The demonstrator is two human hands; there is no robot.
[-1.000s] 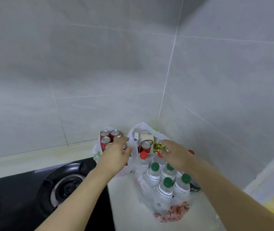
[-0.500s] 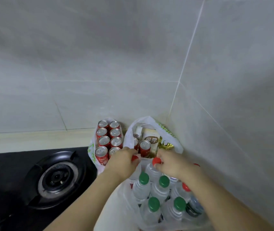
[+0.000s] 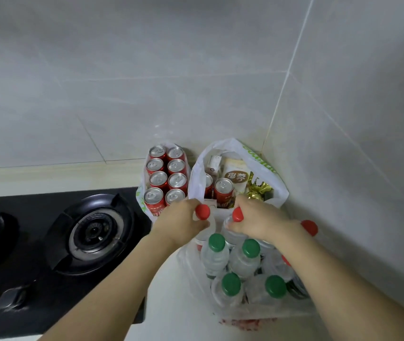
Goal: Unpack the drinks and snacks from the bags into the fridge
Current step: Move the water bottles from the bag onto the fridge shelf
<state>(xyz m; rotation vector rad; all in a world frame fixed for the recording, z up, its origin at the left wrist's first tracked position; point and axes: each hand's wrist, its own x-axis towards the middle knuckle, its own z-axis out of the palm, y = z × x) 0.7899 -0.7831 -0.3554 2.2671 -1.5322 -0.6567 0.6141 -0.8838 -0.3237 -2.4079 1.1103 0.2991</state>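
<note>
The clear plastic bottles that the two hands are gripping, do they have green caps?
No: the left hand and the right hand each grip a clear plastic bottle with a red cap; the green-capped bottles stand untouched nearer the camera.

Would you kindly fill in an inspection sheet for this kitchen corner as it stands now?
Surface: pale counter in a tiled corner.
Job's things: eight red cans in the left bag; cans and snack packets in the back bag; green-capped bottles in the front bag.
Clutter: nothing seen.
Hands: left hand grips one red-capped bottle; right hand grips another.
Cables: nothing seen.
Surroundings: black gas stove to the left, grey wall tiles; no fridge in view.
</note>
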